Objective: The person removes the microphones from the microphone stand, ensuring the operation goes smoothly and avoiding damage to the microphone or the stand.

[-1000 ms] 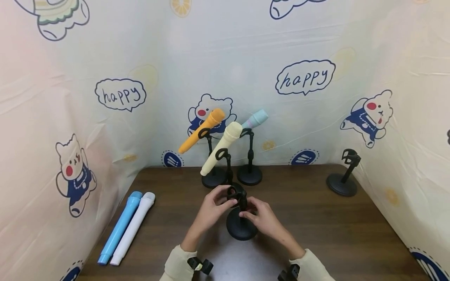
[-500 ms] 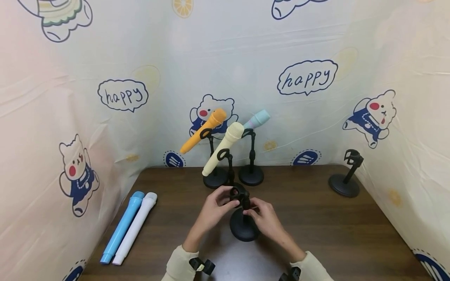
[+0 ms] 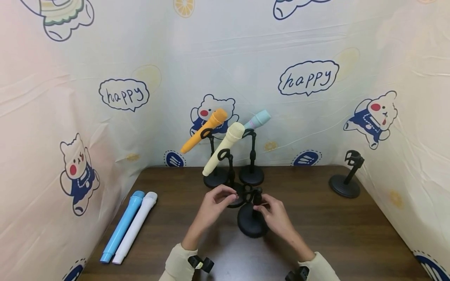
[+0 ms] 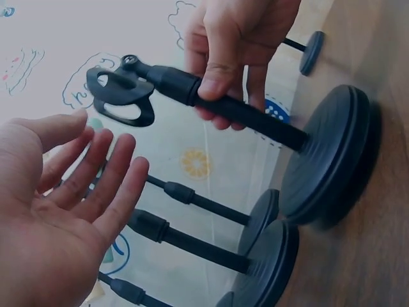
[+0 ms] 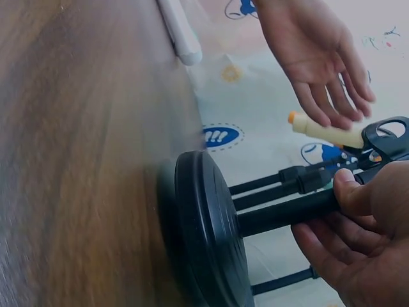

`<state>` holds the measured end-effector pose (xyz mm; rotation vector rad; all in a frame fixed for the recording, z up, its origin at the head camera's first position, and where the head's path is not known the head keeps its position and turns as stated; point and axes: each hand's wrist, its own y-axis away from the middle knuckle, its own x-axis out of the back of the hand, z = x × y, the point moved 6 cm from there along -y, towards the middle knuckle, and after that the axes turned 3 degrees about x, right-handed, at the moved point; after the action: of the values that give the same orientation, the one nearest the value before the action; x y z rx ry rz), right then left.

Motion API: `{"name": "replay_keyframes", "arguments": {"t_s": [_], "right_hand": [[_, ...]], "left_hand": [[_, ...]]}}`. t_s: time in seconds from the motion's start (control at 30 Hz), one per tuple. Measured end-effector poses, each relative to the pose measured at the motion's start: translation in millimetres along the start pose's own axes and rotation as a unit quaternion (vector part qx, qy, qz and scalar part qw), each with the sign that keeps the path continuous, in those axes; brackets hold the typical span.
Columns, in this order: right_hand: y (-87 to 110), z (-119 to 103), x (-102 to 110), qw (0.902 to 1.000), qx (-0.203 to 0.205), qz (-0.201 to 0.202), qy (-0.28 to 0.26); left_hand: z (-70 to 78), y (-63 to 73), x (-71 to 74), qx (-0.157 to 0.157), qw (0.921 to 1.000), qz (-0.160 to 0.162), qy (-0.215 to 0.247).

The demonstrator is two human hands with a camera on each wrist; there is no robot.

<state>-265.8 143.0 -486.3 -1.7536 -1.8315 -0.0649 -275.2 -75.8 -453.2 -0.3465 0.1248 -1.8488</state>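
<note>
My right hand (image 3: 277,217) grips the pole of a black desktop microphone stand (image 3: 251,224) between thumb and fingers. The stand's round base is at the middle of the table; whether it touches the wood I cannot tell. At the top of the pole, the clip (image 4: 124,96) holds no microphone. My left hand (image 3: 212,207) is just left of the clip, its fingers loosely bent and apart from it, as the left wrist view shows. Behind stand several more stands, bearing a cream microphone (image 3: 225,147), an orange microphone (image 3: 204,130) and a light blue microphone (image 3: 258,119).
On the left of the wooden table (image 3: 316,242) lie a blue microphone (image 3: 122,226) and a white microphone (image 3: 135,228), side by side. Another stand (image 3: 346,183), its clip without a microphone, is at the back right. A printed cloth hangs around the table's back and sides.
My left hand has let go of the stand's clip. My right hand has moved the stand a little to the right, away from the left hand.
</note>
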Motion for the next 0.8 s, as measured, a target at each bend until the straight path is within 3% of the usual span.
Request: {"name": "replay_keyframes", "arguments": {"t_s": [0.47, 0.8], "right_hand": [[-1.5, 11, 31, 0.9992, 0.000, 0.032, 0.025], [-8.7, 21, 60, 0.9977, -0.014, 0.053, 0.041]], "left_hand": [[11.3, -12.0, 22.0, 0.001, 0.9991, 0.041, -0.013], [25.9, -28.1, 53.1, -0.012, 0.9946, 0.079, -0.066]]}}
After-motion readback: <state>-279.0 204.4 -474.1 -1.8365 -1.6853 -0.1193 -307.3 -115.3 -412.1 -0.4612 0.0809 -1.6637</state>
